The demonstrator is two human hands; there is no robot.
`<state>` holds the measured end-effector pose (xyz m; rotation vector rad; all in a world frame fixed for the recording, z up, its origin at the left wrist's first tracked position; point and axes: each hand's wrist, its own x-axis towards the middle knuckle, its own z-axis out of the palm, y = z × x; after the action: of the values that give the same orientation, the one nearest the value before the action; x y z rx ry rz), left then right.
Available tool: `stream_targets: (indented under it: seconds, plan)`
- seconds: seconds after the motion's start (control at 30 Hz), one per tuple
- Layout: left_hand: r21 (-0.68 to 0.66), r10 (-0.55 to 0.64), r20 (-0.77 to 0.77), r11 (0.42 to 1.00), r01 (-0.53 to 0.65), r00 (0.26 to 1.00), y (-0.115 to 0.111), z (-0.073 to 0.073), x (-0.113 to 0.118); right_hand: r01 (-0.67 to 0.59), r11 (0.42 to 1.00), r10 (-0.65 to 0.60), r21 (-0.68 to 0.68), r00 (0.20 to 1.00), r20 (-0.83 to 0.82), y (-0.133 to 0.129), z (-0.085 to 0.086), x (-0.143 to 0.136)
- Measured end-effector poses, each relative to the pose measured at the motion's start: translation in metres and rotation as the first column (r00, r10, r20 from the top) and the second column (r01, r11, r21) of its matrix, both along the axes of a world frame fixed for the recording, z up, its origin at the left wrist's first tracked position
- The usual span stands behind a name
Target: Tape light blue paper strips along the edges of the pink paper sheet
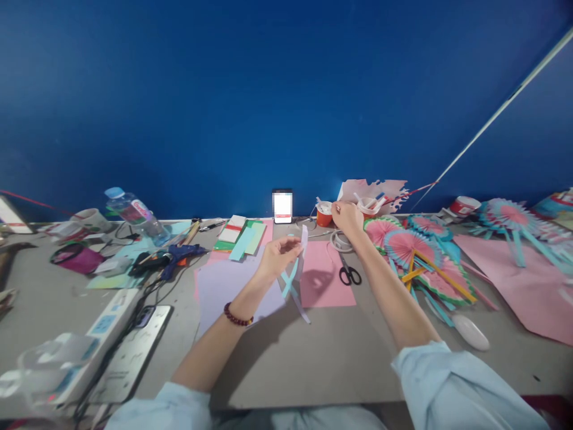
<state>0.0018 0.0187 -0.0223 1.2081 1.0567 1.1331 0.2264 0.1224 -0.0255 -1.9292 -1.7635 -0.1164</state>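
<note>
The left hand (280, 257) pinches a loose paper strip (305, 237) over the tabletop's (295, 370) middle, so work seems left. The right hand (348, 217) curls by the back edge's red cup (323, 219); I can't tell its grip. Paper fans (405, 246) toward the right edge look done.

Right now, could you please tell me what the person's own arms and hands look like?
Light blue, creased sleeves end well short of the wrists. The left hand and right hand are ungloved, fingers uncovered. A bracelet of dark reddish round beads circles the left wrist; none shows on the right.
</note>
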Motion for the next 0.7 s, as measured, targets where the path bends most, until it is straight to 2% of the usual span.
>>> stream_targets:
  seconds: [0.1, 0.17, 0.27, 0.33, 0.43, 0.53, 0.6, 0.63, 0.7]
  plan:
    - [-0.004, 0.014, 0.015, 1.000, -0.014, 1.000, -0.001, 0.001, 0.000, -0.025, 0.997, 0.034, 0.073, 0.991, -0.128, -0.014, 0.007, -0.005]
    - [-0.008, 0.022, 0.017, 1.000, -0.021, 1.000, -0.001, 0.001, 0.000, -0.088, 0.991, 0.114, 0.100, 0.949, -0.295, -0.026, 0.009, -0.012]
    - [0.002, 0.038, 0.020, 0.999, -0.038, 0.999, 0.001, -0.001, 0.000, -0.270, 0.961, 0.258, 0.065, 0.779, -0.571, -0.046, 0.010, -0.027]
    - [0.024, 0.040, 0.024, 0.999, -0.041, 0.999, 0.001, -0.003, -0.001, -0.349, 0.933, 0.316, 0.086, 0.683, -0.658, -0.058, 0.010, -0.036]
    - [0.041, 0.040, 0.013, 0.998, -0.040, 0.999, 0.002, -0.003, -0.003, -0.314, 0.937, 0.328, 0.156, 0.628, -0.706, -0.065, 0.007, -0.043]
    - [0.042, 0.048, 0.004, 0.998, -0.048, 0.999, 0.001, -0.001, -0.005, -0.243, 0.954, 0.289, 0.177, 0.585, -0.757, -0.058, 0.003, -0.038]
    - [0.044, 0.058, 0.006, 0.997, -0.058, 0.998, 0.001, 0.002, -0.006, -0.177, 0.965, 0.262, 0.194, 0.603, -0.754, -0.046, 0.000, -0.029]
    - [0.044, 0.065, 0.007, 0.997, -0.065, 0.998, 0.000, 0.003, -0.007, -0.136, 0.969, 0.246, 0.207, 0.648, -0.721, -0.040, -0.001, -0.024]
    - [0.042, 0.074, 0.009, 0.996, -0.074, 0.997, 0.000, 0.005, -0.007, -0.051, 0.971, 0.182, 0.234, 0.795, -0.579, -0.026, -0.002, -0.015]
